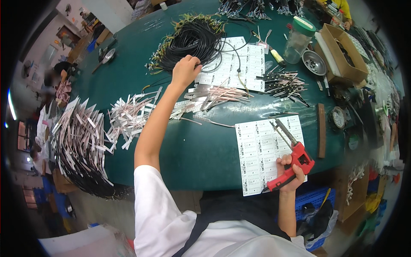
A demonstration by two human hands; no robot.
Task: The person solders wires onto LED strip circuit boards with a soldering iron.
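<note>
Reaching far forward, the left hand (185,70) closes its fingers on black wires at the near edge of the black cable bundle (192,40), arm fully stretched over the green table (188,145). The grip looks like a pinch on one or a few strands; how many, I cannot tell. The bundle is a loose coil, so it has no single long axis; its loose ends trail toward the left hand's right, across the upper label sheet (233,66).

The right hand (290,171) is wrapped shut around the red handle of a plier-like tool (291,154), held close to the body at the table's near edge. Judgement: it is parked there, ready, while the other hand fetches a wire. The tool's long axis runs diagonally, metal jaws pointing up and away toward the left hand, handle end pointing down toward the body. The jaws lie over a white label sheet (261,150) just beside the right hand.

Between the hands lies a heap of labelled wire pieces (214,96); left of the left forearm, more tagged pieces (128,118) and a larger finished pile (81,145) hang over the table edge, likely sorted by stage.
</note>
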